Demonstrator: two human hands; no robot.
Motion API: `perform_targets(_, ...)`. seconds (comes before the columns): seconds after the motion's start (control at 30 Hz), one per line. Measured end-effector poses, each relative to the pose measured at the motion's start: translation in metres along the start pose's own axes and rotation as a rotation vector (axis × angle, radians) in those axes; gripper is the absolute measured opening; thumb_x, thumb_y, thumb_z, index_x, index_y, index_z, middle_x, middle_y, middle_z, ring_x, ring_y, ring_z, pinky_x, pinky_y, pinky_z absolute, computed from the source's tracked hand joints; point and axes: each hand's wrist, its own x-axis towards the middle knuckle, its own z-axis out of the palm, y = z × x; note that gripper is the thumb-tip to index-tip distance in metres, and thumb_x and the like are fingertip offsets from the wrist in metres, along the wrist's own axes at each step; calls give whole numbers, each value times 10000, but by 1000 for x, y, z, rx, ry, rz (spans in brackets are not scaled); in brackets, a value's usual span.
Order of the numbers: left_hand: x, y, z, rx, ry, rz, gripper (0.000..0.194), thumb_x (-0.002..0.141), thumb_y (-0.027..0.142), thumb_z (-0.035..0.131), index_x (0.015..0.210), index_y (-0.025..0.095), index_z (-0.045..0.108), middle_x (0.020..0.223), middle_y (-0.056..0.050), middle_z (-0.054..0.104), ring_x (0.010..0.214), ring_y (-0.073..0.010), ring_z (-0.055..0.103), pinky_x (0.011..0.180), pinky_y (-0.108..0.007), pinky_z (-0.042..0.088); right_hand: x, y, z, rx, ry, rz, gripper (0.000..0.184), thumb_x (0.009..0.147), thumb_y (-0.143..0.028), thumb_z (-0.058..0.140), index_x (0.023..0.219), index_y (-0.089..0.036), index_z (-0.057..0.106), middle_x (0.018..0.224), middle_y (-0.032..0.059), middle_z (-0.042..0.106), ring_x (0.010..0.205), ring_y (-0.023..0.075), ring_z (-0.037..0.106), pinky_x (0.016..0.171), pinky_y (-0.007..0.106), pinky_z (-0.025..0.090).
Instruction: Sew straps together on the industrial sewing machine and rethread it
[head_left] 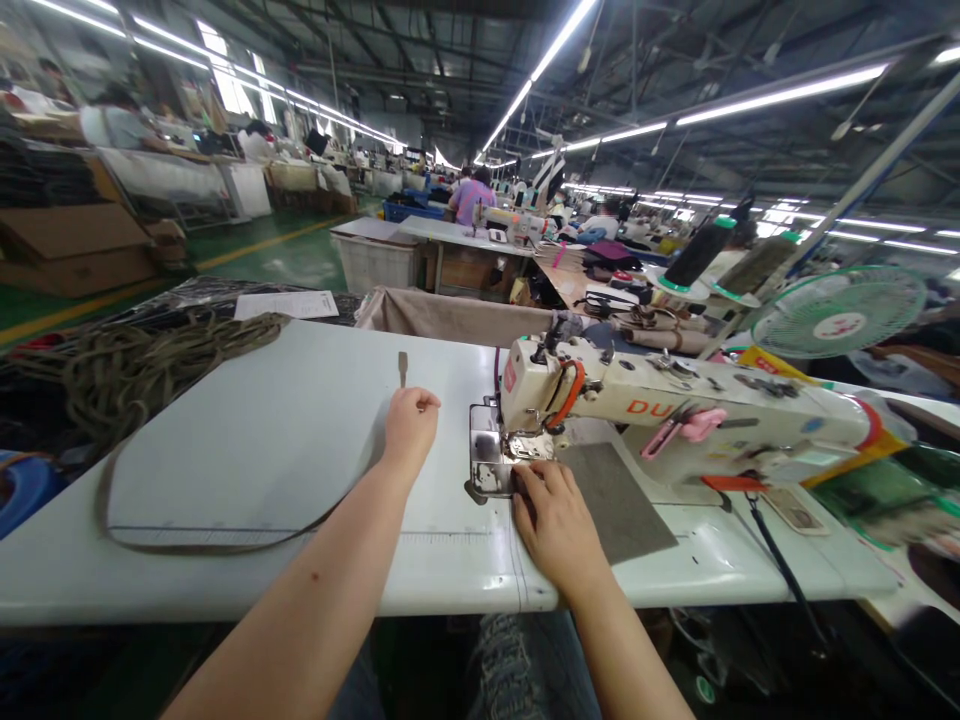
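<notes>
Resting palm down near the front edge of the bench (450,590), the right hand (559,515) has its fingers bent and slightly apart, the tips at the near right corner of the metal needle plate (486,446); I cannot tell whether they pinch anything. Under and to the right of that hand lies a flat grey-brown panel (619,505). Farther forward and to the left, the left hand (412,428) is closed, thumb and fingers drawn together around the olive strap (403,366), though the grip itself is partly hidden. The strap's flat end stands out beyond this hand, its long axis pointing away from the body; behind the hand it passes beneath the left forearm and runs leftward beside the ruler scale (442,538). The needle plate lies to the left hand's right and slightly nearer the body, with the right hand much the closer to it. Beyond the right hand stands the sewing machine (675,410); far left of the left hand sits a tangled strap pile (150,365), and well ahead, a person in a purple top (472,195).
</notes>
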Motion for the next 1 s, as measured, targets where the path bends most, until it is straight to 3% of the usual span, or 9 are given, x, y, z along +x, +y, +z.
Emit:
perform_targets(0.3, -2, 2, -2, 15, -22, 1, 190, 788, 76, 557, 770, 217, 682, 983, -33, 652, 876, -201, 637, 872, -329, 510, -6, 4, -2, 31, 85, -12, 471, 793, 30, 483, 1148, -164, 722, 1174, 134, 656, 1119, 296, 551, 1016, 468, 524)
perform_targets(0.53, -4, 3, 1, 26, -89, 61, 168, 809, 96, 567, 769, 214, 680, 979, -34, 645, 903, -199, 637, 914, -329, 520, -13, 8, -4, 48, 223, -41, 459, 806, 38, 468, 1082, -197, 749, 1125, 107, 682, 1094, 277, 580, 956, 457, 510)
perform_targets(0.7, -7, -1, 9, 22, -200, 189, 215, 792, 61, 568, 860, 214, 703, 1073, -48, 634, 1033, -205, 642, 1012, -342, 520, -16, 14, -11, 109, 362, -41, 386, 865, -4, 485, 1055, -220, 743, 1080, 85, 689, 1051, 261, 606, 921, 440, 497)
perform_targets(0.87, -10, -6, 17, 115, -317, 315, 236, 846, 111, 613, 1011, 232, 730, 1149, -61, 639, 1150, -239, 632, 1097, -398, 486, -29, 40, -31, 43, 552, 42, 309, 891, -52, 542, 1003, -246, 755, 1010, 63, 696, 980, 251, 649, 907, 433, 497)
perform_targets(1.0, -13, -9, 28, 180, -386, 370, 267, 910, 217, 636, 1165, 233, 713, 1252, -84, 638, 1230, -255, 613, 1129, -386, 465, -39, 86, -69, -195, 758, 157, 218, 885, -105, 598, 928, -227, 774, 939, 74, 714, 880, 253, 678, 902, 448, 488)
